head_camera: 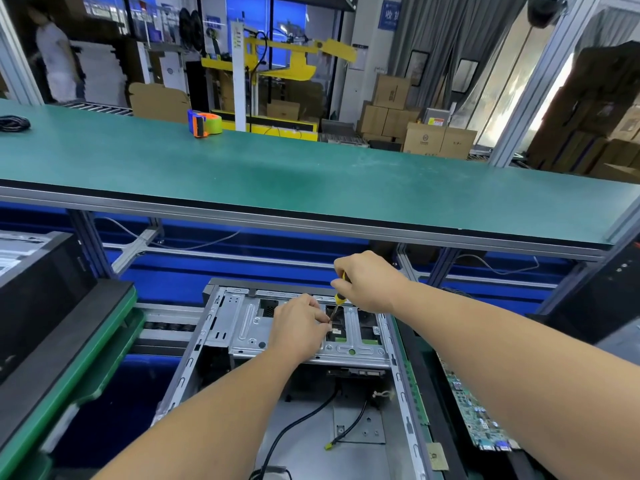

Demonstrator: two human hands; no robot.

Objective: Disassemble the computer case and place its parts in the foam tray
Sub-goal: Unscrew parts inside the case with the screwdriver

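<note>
Green bench; one case, two hands.

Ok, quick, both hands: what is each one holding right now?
Left hand: fingers pinched at the screwdriver tip; what they hold cannot be told.
Right hand: grips the screwdriver.

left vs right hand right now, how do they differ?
The right hand grips the yellow-handled screwdriver and sits higher; the left hand holds no tool and lies lower on the metal drive bracket, fingertips pinched at the screwdriver's tip. Both work at the same spot inside the computer case.
</note>
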